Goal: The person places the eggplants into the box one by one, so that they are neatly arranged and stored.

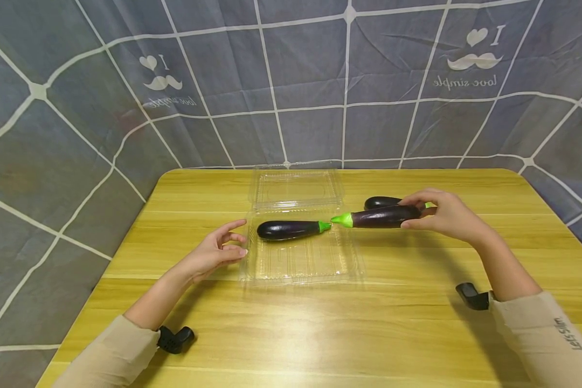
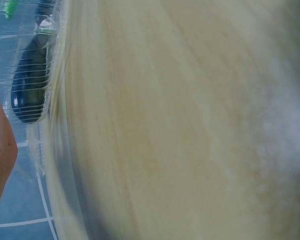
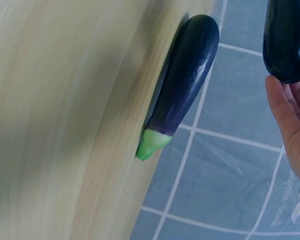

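Observation:
A clear plastic clamshell box lies open on the table, its lid folded toward the back. One dark purple eggplant rests in its base, green stem pointing right. My right hand grips a second eggplant by its rounded end, its green stem reaching over the box's right side. Behind the held one, a third eggplant lies on the table, partly hidden in the head view. At the box's left edge is my left hand, fingers spread and relaxed, with nothing in it.
The wood-patterned table ends at a grey cloth with white grid lines, hanging behind it and at the sides. Black wrist-worn devices stick out from both sleeves.

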The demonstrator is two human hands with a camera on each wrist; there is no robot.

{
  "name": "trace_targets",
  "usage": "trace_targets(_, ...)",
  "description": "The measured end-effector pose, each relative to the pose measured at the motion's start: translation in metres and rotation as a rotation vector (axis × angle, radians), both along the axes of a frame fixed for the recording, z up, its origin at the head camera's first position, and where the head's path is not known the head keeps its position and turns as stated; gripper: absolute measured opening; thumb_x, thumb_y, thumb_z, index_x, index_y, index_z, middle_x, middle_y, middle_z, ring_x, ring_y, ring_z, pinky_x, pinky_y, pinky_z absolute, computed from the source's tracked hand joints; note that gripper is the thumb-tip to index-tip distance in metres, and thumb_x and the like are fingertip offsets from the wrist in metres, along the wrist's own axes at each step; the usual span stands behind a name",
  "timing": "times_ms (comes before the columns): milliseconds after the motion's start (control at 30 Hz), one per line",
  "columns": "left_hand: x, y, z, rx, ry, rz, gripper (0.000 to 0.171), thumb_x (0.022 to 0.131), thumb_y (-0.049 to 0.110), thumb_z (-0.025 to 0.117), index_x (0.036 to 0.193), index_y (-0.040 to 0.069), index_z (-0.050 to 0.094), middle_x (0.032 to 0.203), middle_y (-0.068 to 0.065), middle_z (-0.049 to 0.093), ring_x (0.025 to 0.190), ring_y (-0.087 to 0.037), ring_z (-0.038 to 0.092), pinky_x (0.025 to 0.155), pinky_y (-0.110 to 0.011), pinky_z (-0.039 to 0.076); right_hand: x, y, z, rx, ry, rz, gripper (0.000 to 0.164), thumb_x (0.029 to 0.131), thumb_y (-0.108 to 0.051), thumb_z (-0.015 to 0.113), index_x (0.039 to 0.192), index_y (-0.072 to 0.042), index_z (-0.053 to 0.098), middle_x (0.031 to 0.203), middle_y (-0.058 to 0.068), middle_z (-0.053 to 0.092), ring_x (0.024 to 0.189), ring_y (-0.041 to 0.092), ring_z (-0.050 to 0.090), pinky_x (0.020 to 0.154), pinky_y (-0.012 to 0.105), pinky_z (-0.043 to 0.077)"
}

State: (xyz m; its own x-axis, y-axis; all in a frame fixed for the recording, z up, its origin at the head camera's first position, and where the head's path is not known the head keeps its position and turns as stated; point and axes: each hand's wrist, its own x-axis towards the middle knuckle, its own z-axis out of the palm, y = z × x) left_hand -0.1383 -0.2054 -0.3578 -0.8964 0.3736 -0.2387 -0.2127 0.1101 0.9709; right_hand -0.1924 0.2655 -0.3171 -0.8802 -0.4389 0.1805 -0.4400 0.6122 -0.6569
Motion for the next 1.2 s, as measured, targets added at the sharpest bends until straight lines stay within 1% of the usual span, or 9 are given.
trace_targets(200,-0.001,0.000,0.000,-0.004,-0.002,0.004,0.074,0.087,0.001,0.062,0.147,0.006,0.020,0.112,-0.010,0.044,0.089,-0.012,0.057,0.080,-0.027,0.051,-0.001,-0.008,0.001,0.021,0.049,0.018,0.036,0.071,-0.019,0.082,0.103,-0.009,0.068,0.096,0.004,0.060,0.080,0.009,0.051,0.065,0.015,0.046)
trace_targets(333,-0.001,0.000,-0.001,-0.004,0.002,0.004,0.074,0.087,0.000,0.061,0.147,0.006,0.020,0.112,-0.010,0.044,0.090,-0.015,0.058,0.081,-0.028,0.051,0.000,-0.015,0.001,0.009,0.054,0.040,0.036,0.071,-0.018,0.082,0.103,-0.007,0.068,0.095,0.004,0.060,0.080,0.008,0.053,0.066,0.016,0.048)
trace_targets(500,-0.001,-0.001,-0.001,-0.003,0.004,0.003,0.074,0.087,-0.001,0.061,0.147,0.005,0.020,0.111,-0.010,0.044,0.090,-0.017,0.059,0.081,-0.028,0.051,0.002,-0.025,0.000,-0.020,0.050,0.071,0.037,0.070,-0.016,0.082,0.103,-0.007,0.068,0.094,0.004,0.060,0.081,0.009,0.054,0.068,0.021,0.051)
trace_targets(667,0.000,-0.001,-0.002,0.000,0.004,0.000,0.074,0.087,-0.001,0.061,0.148,0.005,0.020,0.110,-0.010,0.044,0.090,-0.017,0.059,0.080,-0.027,0.051,0.005,-0.033,-0.002,-0.057,0.053,0.094,0.038,0.068,-0.013,0.083,0.103,-0.006,0.069,0.092,0.004,0.060,0.081,0.010,0.053,0.069,0.022,0.051)
trace_targets(900,0.000,-0.001,-0.001,-0.005,0.004,0.000,0.074,0.087,0.000,0.061,0.148,0.006,0.019,0.110,-0.009,0.044,0.090,-0.017,0.059,0.080,-0.027,0.051,0.005,-0.043,-0.005,-0.041,0.070,0.108,0.039,0.067,-0.010,0.084,0.103,-0.005,0.069,0.092,0.005,0.061,0.081,0.011,0.053,0.069,0.022,0.052)
trace_targets(967,0.000,-0.002,-0.001,-0.008,0.005,0.001,0.074,0.087,0.000,0.061,0.148,0.006,0.020,0.110,-0.009,0.044,0.090,-0.017,0.059,0.080,-0.027,0.051,0.005,-0.045,-0.006,-0.043,0.069,0.113,0.038,0.067,-0.007,0.083,0.102,-0.005,0.068,0.093,0.005,0.061,0.081,0.011,0.053,0.068,0.022,0.052)
trace_targets(1067,0.000,-0.002,-0.001,-0.009,0.007,-0.002,0.074,0.087,0.001,0.061,0.148,0.006,0.020,0.110,-0.009,0.044,0.091,-0.017,0.059,0.080,-0.027,0.051,0.006,-0.050,-0.008,-0.059,0.041,0.123,0.038,0.067,-0.007,0.083,0.101,-0.003,0.068,0.095,0.006,0.060,0.083,0.013,0.051,0.070,0.023,0.052)
trace_targets(1200,0.000,-0.002,-0.001,-0.010,0.011,-0.005,0.074,0.087,0.001,0.061,0.148,0.006,0.020,0.111,-0.010,0.044,0.091,-0.018,0.059,0.080,-0.028,0.051,0.007,-0.057,-0.008,-0.064,-0.017,0.126,0.039,0.068,-0.014,0.083,0.102,-0.003,0.067,0.100,0.007,0.060,0.086,0.016,0.051,0.074,0.028,0.053)
